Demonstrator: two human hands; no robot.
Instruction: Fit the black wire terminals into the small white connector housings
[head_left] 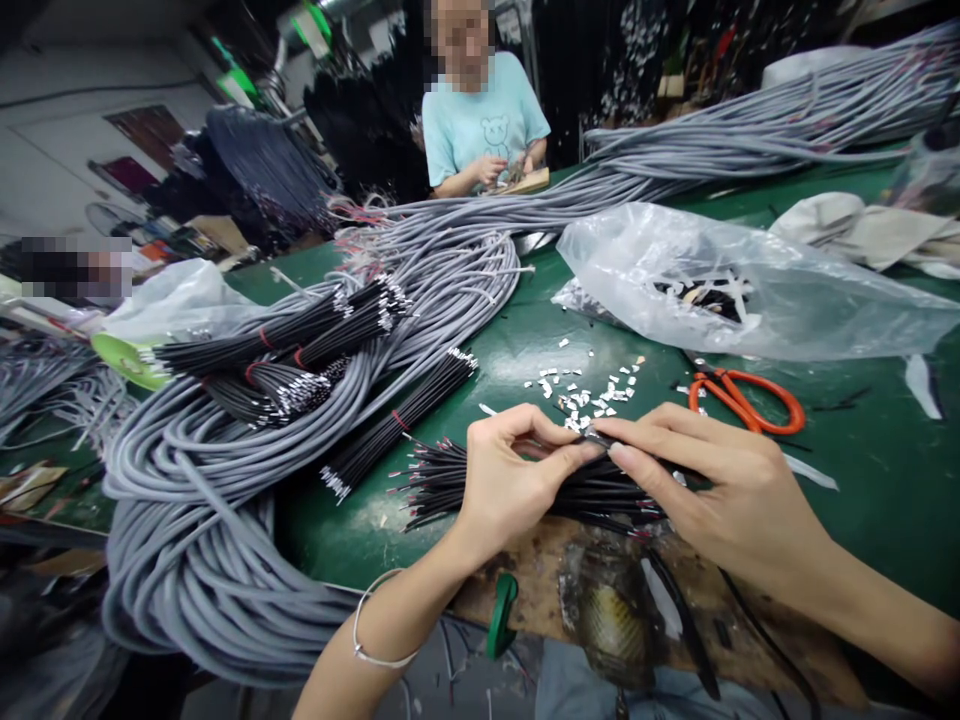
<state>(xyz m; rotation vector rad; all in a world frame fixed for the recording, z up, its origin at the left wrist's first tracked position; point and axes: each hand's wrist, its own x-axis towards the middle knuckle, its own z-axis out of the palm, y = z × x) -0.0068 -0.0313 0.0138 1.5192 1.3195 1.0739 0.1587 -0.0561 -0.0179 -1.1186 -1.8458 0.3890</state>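
Note:
Fingertips of my left hand [510, 475] and my right hand [724, 485] meet over the bench, both closed in a pinch on a black cable end [596, 438]. Most of that piece is hidden by the fingers. Beneath the hands lies a loose bundle of short black cables [439, 480] with reddish wire tips. Just beyond the fingertips are several small white pieces [592, 400], scattered on the green tabletop. Orange-handled scissors [750, 400] rest to the right, near my right hand but apart from it.
Thick coils of grey cable [225, 500] fill the left side. Tied bundles of black cables [401, 420] lie on and beside them. A clear plastic bag [750, 290] sits behind the scissors. A wooden board [525, 570] borders the front edge. Across the table sits a person [487, 125].

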